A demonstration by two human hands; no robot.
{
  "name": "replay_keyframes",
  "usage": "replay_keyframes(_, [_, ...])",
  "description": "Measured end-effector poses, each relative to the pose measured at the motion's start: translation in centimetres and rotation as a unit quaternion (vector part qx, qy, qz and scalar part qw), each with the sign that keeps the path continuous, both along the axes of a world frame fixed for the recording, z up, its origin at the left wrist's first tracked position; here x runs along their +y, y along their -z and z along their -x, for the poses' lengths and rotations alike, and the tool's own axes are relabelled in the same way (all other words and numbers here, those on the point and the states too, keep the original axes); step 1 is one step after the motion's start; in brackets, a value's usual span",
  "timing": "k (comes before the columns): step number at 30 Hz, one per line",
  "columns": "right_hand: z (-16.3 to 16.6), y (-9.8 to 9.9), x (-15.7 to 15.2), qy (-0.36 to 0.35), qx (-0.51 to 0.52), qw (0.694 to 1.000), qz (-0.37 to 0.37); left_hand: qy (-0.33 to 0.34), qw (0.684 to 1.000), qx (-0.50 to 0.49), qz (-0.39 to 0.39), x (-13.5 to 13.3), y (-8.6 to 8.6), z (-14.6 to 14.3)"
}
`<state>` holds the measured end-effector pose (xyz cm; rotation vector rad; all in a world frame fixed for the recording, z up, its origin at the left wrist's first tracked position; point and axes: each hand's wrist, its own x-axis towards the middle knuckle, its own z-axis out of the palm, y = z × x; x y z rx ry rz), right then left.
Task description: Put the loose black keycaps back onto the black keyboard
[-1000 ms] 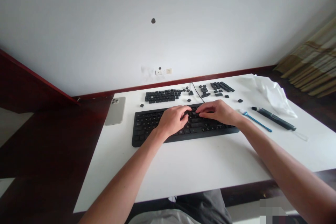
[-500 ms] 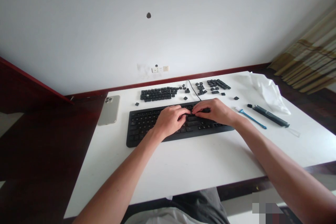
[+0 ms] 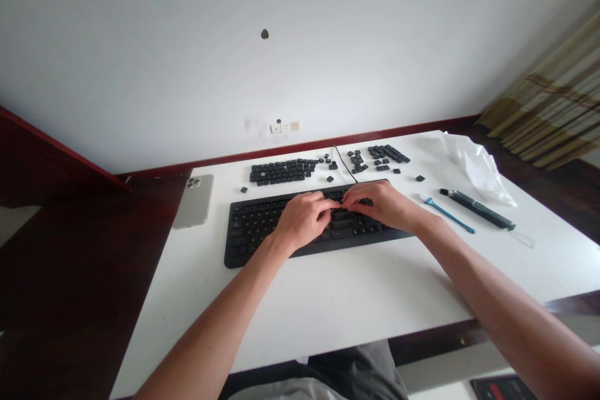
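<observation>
A black keyboard (image 3: 262, 225) lies flat on the white table, with many of its key positions bare of caps. Over its middle right part, my left hand (image 3: 305, 214) rests with the index finger stretched toward the other hand's fingertips. My right hand (image 3: 380, 203) is bent over the same spot, its thumb and fingers pinched together. The fingertips of both hands meet at the keys; whatever is between them is too small and covered to make out. Behind the keyboard lie rows of loose black keycaps (image 3: 284, 171) and a second group of keycaps (image 3: 388, 153) farther right.
A phone (image 3: 193, 201) lies face down at the left. On the right are a blue-handled brush (image 3: 450, 215), a dark pen-shaped tool (image 3: 480, 207) and a crumpled white bag (image 3: 478, 165). The keyboard's cable (image 3: 345, 164) runs to the table's back edge.
My left index finger has straightened and reached right to touch the right hand's fingertips. My right hand has shifted slightly. The whole view has tipped a little.
</observation>
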<state>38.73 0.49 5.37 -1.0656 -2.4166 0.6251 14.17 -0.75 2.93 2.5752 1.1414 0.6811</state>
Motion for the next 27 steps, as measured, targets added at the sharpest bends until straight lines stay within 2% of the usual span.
replay_keyframes(13, [-0.17, -0.39, -0.03, 0.004, -0.009, 1.0, 0.024, 0.016, 0.999, -0.03, 0.017, 0.09, 0.35, -0.09])
replay_keyframes(18, [-0.22, -0.27, -0.04, 0.03, -0.016, 0.999, 0.026, 0.01, 0.999, -0.026, 0.015, 0.03, 0.38, -0.11])
replay_keyframes(27, [-0.38, -0.06, 0.11, 0.003, -0.015, 1.0, 0.018, 0.004, 0.999, -0.024, 0.023, -0.1, 0.11, -0.33])
